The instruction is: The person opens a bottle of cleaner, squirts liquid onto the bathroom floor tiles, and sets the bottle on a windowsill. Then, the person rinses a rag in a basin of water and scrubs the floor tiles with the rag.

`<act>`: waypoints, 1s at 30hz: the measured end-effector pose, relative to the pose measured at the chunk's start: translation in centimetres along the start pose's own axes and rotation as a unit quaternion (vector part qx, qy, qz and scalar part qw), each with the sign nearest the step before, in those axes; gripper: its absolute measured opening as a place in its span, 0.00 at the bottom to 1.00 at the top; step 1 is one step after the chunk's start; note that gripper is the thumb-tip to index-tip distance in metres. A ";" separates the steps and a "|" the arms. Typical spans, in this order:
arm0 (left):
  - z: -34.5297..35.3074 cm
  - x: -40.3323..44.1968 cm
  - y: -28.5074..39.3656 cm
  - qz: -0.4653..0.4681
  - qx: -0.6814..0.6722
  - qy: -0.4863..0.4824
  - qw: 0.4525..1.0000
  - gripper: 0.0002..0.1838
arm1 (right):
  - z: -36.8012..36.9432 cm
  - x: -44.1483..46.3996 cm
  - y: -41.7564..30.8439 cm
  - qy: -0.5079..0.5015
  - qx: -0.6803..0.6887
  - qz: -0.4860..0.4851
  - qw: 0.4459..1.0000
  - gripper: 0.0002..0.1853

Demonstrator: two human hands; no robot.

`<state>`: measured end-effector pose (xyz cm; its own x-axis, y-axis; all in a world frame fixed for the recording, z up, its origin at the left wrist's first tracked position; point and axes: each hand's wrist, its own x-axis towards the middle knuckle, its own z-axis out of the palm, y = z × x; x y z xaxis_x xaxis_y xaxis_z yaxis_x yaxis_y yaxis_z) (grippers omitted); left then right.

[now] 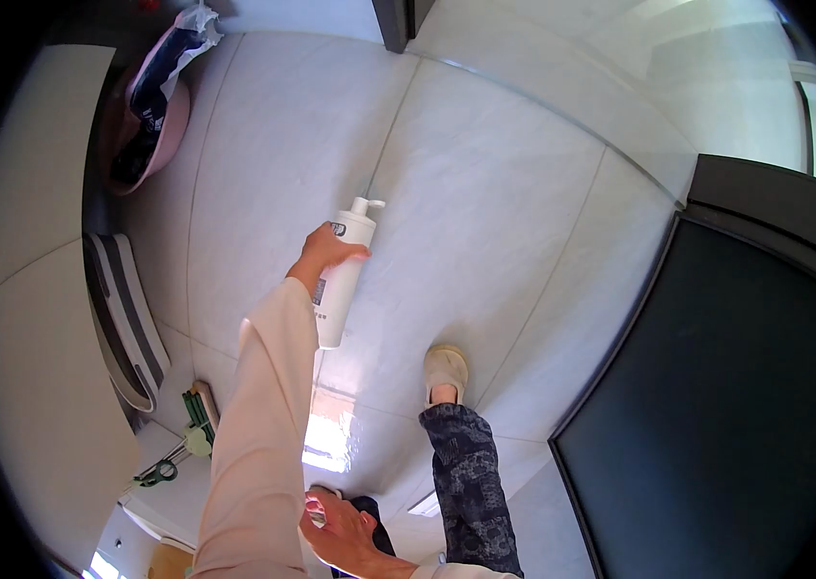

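White bottle [340, 294] in play: we're clasping it with our left hand [327, 253] mid-scene, left of the beige shoe [446, 370], its cap [361, 206] pointing to the far side. Nearer, our right hand [343, 537] is showing curled fingers, but whether they're holding anything, we're not managing to tell.

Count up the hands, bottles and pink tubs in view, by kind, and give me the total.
Hands: 2, the left hand and the right hand
White bottle: 1, held in the left hand
Pink tub: 1, with dark things in it
Total: 4
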<state>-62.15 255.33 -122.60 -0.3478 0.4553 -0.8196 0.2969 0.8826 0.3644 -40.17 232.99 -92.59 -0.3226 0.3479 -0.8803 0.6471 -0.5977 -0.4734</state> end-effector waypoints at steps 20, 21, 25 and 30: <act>-2.7 3.7 9.3 0.009 0.024 -0.007 1.000 0.39 | -0.9 1.1 -0.9 0.031 -0.043 -0.024 0.998 0.12; -2.8 3.5 9.8 0.009 0.025 -0.007 1.000 0.39 | -1.1 1.2 -1.0 0.031 -0.042 -0.024 0.998 0.12; -3.2 4.1 12.4 0.011 0.060 -0.001 0.998 0.39 | -2.4 1.8 -1.9 0.022 -0.037 -0.030 0.999 0.12; -4.5 5.8 18.1 0.028 0.052 0.005 0.998 0.39 | -5.2 2.3 -3.5 0.049 -0.049 -0.045 0.997 0.13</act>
<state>-62.83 274.45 -118.80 -0.3371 0.5055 -0.7943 0.4074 0.8389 0.3610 -39.54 239.65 -92.80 -0.3170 0.4685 -0.8246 0.6846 -0.4887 -0.5408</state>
